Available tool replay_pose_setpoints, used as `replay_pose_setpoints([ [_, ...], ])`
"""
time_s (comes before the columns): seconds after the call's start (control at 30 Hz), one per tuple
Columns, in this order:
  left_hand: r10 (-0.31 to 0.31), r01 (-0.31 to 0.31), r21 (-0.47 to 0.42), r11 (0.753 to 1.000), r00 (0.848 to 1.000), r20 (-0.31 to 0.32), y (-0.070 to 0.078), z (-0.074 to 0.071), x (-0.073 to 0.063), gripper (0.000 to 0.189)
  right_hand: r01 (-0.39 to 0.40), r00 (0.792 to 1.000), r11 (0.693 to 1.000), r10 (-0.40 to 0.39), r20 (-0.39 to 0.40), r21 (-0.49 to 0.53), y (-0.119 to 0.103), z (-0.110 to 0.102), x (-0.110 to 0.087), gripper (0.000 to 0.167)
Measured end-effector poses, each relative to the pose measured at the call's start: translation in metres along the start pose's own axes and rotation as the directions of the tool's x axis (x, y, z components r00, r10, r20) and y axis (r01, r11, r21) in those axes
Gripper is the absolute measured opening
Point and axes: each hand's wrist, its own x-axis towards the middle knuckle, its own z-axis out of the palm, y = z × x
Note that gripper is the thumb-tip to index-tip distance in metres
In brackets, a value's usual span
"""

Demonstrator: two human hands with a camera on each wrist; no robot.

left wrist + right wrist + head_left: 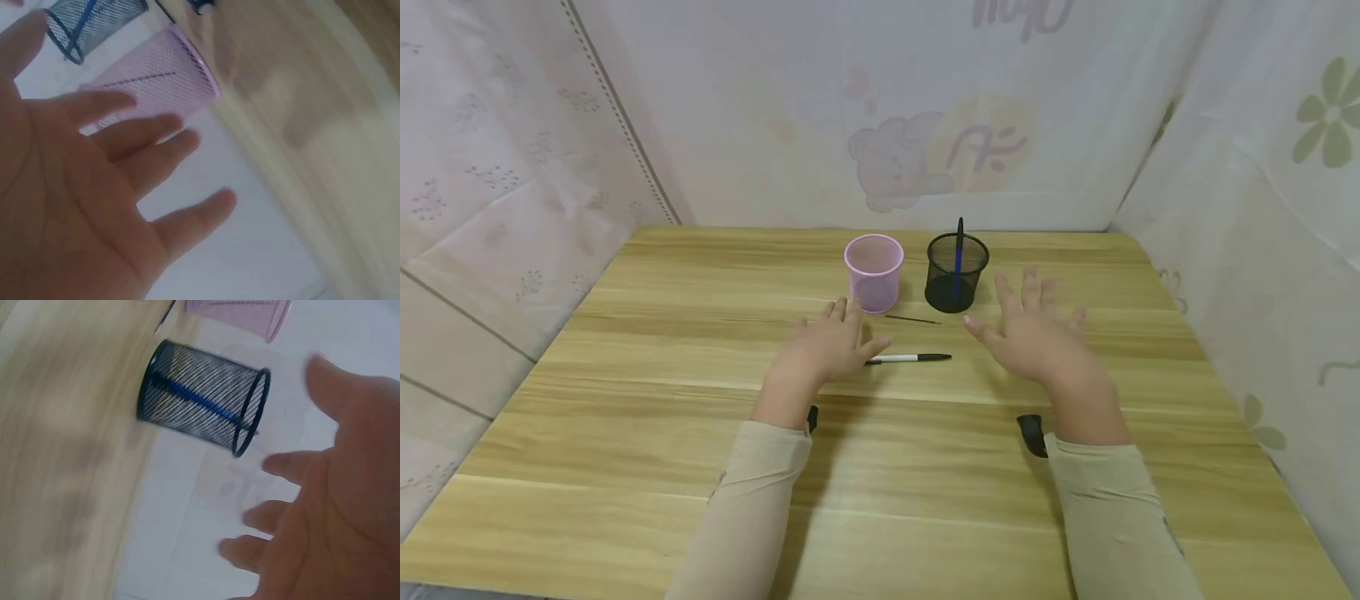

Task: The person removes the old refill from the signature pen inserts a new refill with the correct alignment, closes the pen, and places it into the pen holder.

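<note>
Black-and-white pen (pixel 904 358) lies on tabletop (pixel 925 500) near left hand (pixel 829 346), fingers spread. Dark rod (pixel 912 319) behind it, near pink mesh cup (pixel 876 287) and black mesh cup (pixel 942 283) holding blue pen (pixel 958 260). Right hand (pixel 1041 337), fingers wide, near black mesh cup.

the head view is bright, with soft shadows on the counter (pixel 925 475). both wrist views look dimmer and hazy (fine detail smears).

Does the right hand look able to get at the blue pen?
Probably yes. The right hand is empty and close to the black cup, where the blue pen sticks out the top, seemingly unobstructed.
</note>
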Motion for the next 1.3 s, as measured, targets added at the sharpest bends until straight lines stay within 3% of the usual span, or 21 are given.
replay_pose_setpoints([
  [0.13,0.053,-0.053,-0.013,0.999,0.998,0.036,0.006,0.0,0.001,0.088,0.056,0.994,0.998,-0.053,0.099,-0.028,-0.012,0.003,0.0,0.095],
  [0.27,0.074,-0.074,-0.007,0.997,0.995,0.06,0.009,0.002,0.003,0.093,0.143,0.967,0.99,-0.139,0.213,-0.005,-0.023,0.011,0.003,0.085],
  [0.33,0.093,-0.093,-0.002,0.996,0.994,0.053,0.009,0.003,0.005,0.091,0.166,0.96,0.986,-0.159,0.23,-0.012,-0.027,0.015,0.005,0.081],
  [0.5,0.165,-0.166,0.007,0.986,0.986,0.029,0.005,0.003,0.014,0.063,0.194,0.962,0.979,-0.179,0.208,-0.056,-0.034,0.021,0.016,0.069],
  [0.63,0.178,-0.181,0.05,0.982,0.983,0.05,0.002,0.001,0.018,0.048,0.232,0.956,0.968,-0.207,0.209,-0.1,-0.041,0.022,0.022,0.053],
  [0.77,0.187,-0.19,0.141,0.972,0.982,0.029,0.005,0.002,0.02,0.024,0.267,0.954,0.944,-0.231,0.19,-0.195,-0.048,0.024,0.024,0.039],
  [0.87,0.197,-0.192,0.245,0.95,0.98,0.002,0.011,0.004,0.022,0.007,0.287,0.954,0.923,-0.252,0.159,-0.258,-0.053,0.029,0.026,0.027],
  [0.97,0.206,-0.191,0.324,0.926,0.978,-0.012,0.015,0.005,0.024,0.005,0.288,0.957,0.913,-0.262,0.128,-0.287,-0.057,0.032,0.028,0.018],
  [1.07,0.216,-0.2,0.346,0.917,0.976,-0.008,0.016,0.005,0.025,0.006,0.278,0.96,0.908,-0.252,0.12,-0.313,-0.06,0.034,0.028,0.013],
  [1.3,0.202,-0.198,0.261,0.945,0.979,0.011,0.008,0.004,0.026,0.016,0.27,0.961,0.906,-0.235,0.144,-0.326,-0.061,0.038,0.029,0.012],
])
